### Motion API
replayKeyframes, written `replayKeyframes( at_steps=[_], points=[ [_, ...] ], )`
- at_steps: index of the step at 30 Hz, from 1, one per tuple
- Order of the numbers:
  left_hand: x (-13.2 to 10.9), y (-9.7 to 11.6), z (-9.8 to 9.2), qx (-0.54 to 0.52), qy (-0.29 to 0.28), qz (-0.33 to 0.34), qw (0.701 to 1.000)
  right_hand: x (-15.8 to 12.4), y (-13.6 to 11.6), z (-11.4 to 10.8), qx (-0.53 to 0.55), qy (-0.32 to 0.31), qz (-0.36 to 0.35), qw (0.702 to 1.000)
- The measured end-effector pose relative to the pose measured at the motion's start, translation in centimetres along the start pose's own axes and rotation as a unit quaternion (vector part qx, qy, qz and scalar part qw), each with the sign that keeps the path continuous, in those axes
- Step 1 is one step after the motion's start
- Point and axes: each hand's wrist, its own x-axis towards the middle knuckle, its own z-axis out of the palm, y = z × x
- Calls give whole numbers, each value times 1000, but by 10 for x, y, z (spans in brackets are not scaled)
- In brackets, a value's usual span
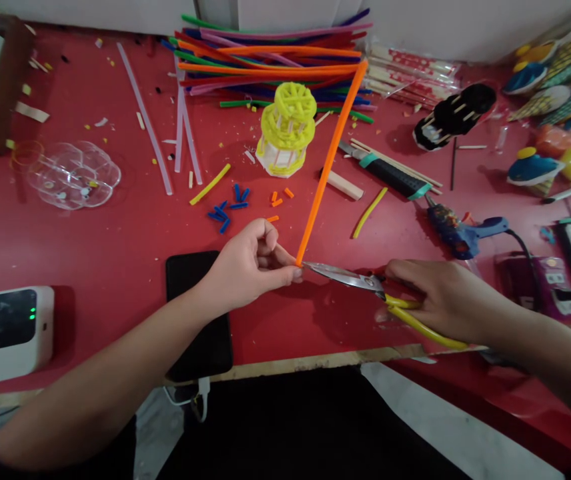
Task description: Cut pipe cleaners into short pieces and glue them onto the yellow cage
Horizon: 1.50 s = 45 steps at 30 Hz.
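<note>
Bare red surface (130,240) leaves passage between the clear plastic tray (110,175) and the flat black device (208,353) at left. Straight ahead, blue snippets (221,215) and orange snippets (277,203) front a yellow pipe-cleaner tower (288,133), while a slanting orange pipe cleaner (330,160), a utility knife (393,175) and a blue glue gun (460,237) crowd any path on the right.

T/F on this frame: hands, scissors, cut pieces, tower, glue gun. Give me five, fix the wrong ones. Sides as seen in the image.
1. The right hand holds the scissors. True.
2. The orange strip is pinched by the right hand. False: the left hand pinches its lower end.
3. The short blue pieces lie left of the short orange pieces. True.
4. The yellow tower lies on its side. False: it stands upright.
5. The glue gun lies right of the yellow tower. True.
</note>
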Motion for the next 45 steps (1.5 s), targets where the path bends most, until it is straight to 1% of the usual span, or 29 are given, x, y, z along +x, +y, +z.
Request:
replayKeyframes(
  at_steps=[4,9,12,19,26,29,32,35,37,42,45],
  points=[
    [-1,2,0,8,-3,-6,1000,0,4,-1,-6,-6,3,1000],
    [-2,3,0,24,3,-12,1000,0,6,-1,-39,-6,1,999],
    [-2,3,1,31,3,-9,999,1,4,-3,-53,-2,3,999],
    [-3,1,2,24,-3,-16,1000,4,-1,-9,-86,-38,16,995],
    [-2,-1,1,6,-6,-16,1000,9,-4,-13,-109,-41,34,993],
    [-2,-2,0,15,-2,-13,1000,11,-3,-12,-125,-29,17,992],
    [-2,-2,0,16,-4,-13,1000,12,-2,-8,-132,-3,-31,991],
    [-3,-1,0,19,-5,-21,1000,13,-4,-6,-126,0,-66,990],
    [-2,-1,0,23,-4,-25,999,14,-6,-6,-122,-10,-66,990],
    [-2,-2,0,20,-12,-35,999,19,-12,-8,-88,-55,-56,993],
    [-1,-3,0,21,-10,-36,999,20,-12,-8,-62,-54,-45,996]
  ],
)
